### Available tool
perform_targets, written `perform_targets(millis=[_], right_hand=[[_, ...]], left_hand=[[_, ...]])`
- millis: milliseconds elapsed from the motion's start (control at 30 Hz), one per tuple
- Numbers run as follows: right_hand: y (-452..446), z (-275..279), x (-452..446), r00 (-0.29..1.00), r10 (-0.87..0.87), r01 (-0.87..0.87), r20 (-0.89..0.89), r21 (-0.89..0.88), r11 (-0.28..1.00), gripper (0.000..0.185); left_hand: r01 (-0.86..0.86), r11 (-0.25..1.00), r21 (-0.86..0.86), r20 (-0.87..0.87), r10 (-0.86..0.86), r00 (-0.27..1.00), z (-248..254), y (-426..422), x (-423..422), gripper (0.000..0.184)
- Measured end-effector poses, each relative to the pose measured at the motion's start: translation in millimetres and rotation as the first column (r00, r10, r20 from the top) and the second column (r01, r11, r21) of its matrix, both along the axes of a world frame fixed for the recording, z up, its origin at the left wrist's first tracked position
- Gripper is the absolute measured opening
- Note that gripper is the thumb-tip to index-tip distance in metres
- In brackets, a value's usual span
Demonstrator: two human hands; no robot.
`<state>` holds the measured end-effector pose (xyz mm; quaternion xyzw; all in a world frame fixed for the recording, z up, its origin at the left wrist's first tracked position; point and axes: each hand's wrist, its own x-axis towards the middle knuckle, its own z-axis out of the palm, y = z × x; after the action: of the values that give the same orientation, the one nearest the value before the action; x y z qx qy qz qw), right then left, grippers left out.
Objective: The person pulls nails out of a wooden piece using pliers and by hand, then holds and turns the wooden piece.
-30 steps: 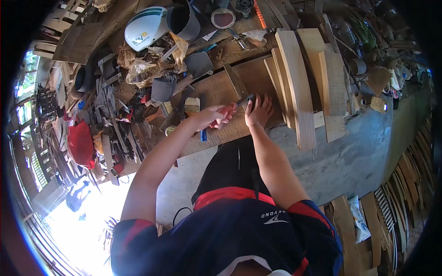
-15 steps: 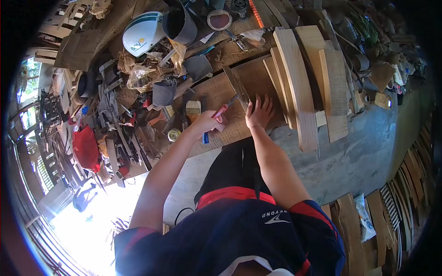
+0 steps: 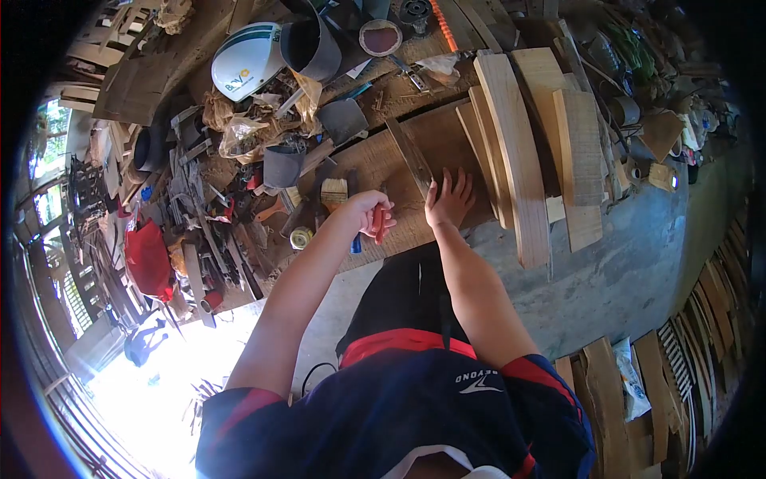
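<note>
My left hand (image 3: 371, 214) is closed around a red-handled tool (image 3: 380, 227); its working end is mostly hidden. My right hand (image 3: 451, 199) lies with fingers spread on the brown board (image 3: 363, 166), its thumb against the lower end of a narrow wooden strip (image 3: 409, 156). A brush (image 3: 333, 191) with pale bristles lies just left of my left hand. Below that hand, a blue handle (image 3: 356, 243) shows near the board's edge. A round yellowish tape measure (image 3: 301, 237) sits further left.
Long pale planks (image 3: 519, 160) stand right of my right hand. Further left and up are a white helmet (image 3: 247, 62), dark containers (image 3: 283, 165), plastic bags (image 3: 241, 137) and wood scraps. A red bag (image 3: 148, 259) hangs at the left. More boards (image 3: 606, 391) lie at lower right.
My left hand has drawn back from the strip, and the red-handled tool has turned from pointing toward the strip to roughly upright. My right hand has stayed nearly in place.
</note>
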<state>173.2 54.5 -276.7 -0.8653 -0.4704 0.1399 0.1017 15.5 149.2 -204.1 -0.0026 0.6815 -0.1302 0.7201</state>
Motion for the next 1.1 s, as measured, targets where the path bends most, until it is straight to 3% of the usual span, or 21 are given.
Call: perform_targets(millis=[133,200,233,267,300,333,367,400,433,500,533,600,667,700,733,800,833,900,933,1000,1100], right_hand=[[0,1,0,1.000,0.004,-0.004,0.006,-0.008,1.000,0.046],[0,1,0,1.000,0.003,-0.003,0.001,0.008,1.000,0.046],[0,1,0,1.000,0.001,-0.001,0.000,0.022,1.000,0.046],[1,1,0,1.000,-0.002,0.002,0.000,0.026,1.000,0.046],[0,0,0,1.000,0.001,-0.001,0.003,0.042,0.999,0.046],[-1,0,1,1.000,0.003,-0.004,0.006,0.055,0.998,0.046],[-1,-1,2,1.000,-0.001,0.000,0.006,0.055,0.999,0.046],[0,-1,1,1.000,-0.002,0.002,0.005,0.052,0.999,0.046],[-1,-1,1,1.000,-0.002,0.002,0.001,0.048,0.999,0.046],[-2,-2,1,1.000,-0.001,0.001,-0.001,0.051,0.999,0.046],[-1,-2,1,1.000,0.002,-0.002,0.000,0.059,0.998,0.046],[0,2,0,1.000,-0.002,0.002,-0.010,0.045,0.999,0.046],[0,3,1,1.000,-0.004,0.004,-0.012,0.034,0.999,0.046],[0,2,1,1.000,-0.005,0.005,-0.009,0.031,1.000,0.046],[0,1,1,1.000,-0.009,0.009,-0.008,0.026,1.000,0.046],[0,-3,1,1.000,-0.010,0.010,0.002,0.030,1.000,0.047],[-1,-3,0,1.000,-0.010,0.009,0.010,0.030,1.000,0.047],[-1,-2,-1,1.000,-0.013,0.012,0.019,0.039,0.999,0.046],[-1,-2,0,0.999,-0.017,0.015,0.033,0.052,0.999,0.044],[-1,-2,0,0.999,-0.012,0.010,0.039,0.058,0.998,0.044],[-1,-2,0,1.000,-0.005,0.004,0.024,0.047,0.999,0.045]], left_hand=[[0.005,1.000,-0.013,0.114,-0.004,0.993,-32,-15,-20,0.021],[0.249,0.924,0.290,0.110,-0.291,0.950,-28,-21,-29,0.019],[0.251,0.923,0.292,0.109,-0.292,0.950,-21,-22,-29,0.019],[0.549,0.740,0.390,-0.124,-0.548,0.827,-14,-21,-29,0.021],[0.790,0.467,0.398,-0.369,-0.707,0.604,-1,-17,-25,0.023],[0.791,0.462,0.400,-0.369,-0.709,0.601,9,-15,-22,0.023],[0.912,0.104,0.396,-0.562,-0.758,0.330,19,-13,-21,0.025],[0.914,-0.264,0.309,-0.730,-0.682,0.050,30,-11,-18,0.027],[0.914,-0.265,0.308,-0.728,-0.684,0.047,46,-7,-11,0.027],[0.863,-0.474,0.176,-0.774,-0.608,-0.176,74,2,11,0.025],[0.863,-0.474,0.173,-0.774,-0.607,-0.178,74,6,19,0.025],[0.950,-0.232,0.210,-0.526,-0.846,-0.091,72,19,33,0.033],[0.946,-0.178,0.269,-0.418,-0.907,-0.052,40,27,28,0.036],[0.939,-0.119,0.322,-0.299,-0.954,-0.018,44,30,32,0.038],[0.939,-0.120,0.322,-0.302,-0.953,-0.018,49,26,36,0.038],[0.921,-0.384,0.066,-0.562,-0.777,-0.284,64,10,48,0.042],[0.921,-0.383,0.064,-0.559,-0.779,-0.285,67,5,50,0.042],[0.813,-0.581,-0.039,-0.646,-0.606,-0.464,73,0,54,0.045],[0.812,-0.582,-0.043,-0.646,-0.604,-0.466,62,-3,55,0.045],[0.653,-0.689,-0.314,-0.701,-0.295,-0.649,49,-4,61,0.049],[0.553,-0.740,-0.382,-0.661,-0.199,-0.723,52,-3,79,0.055]])
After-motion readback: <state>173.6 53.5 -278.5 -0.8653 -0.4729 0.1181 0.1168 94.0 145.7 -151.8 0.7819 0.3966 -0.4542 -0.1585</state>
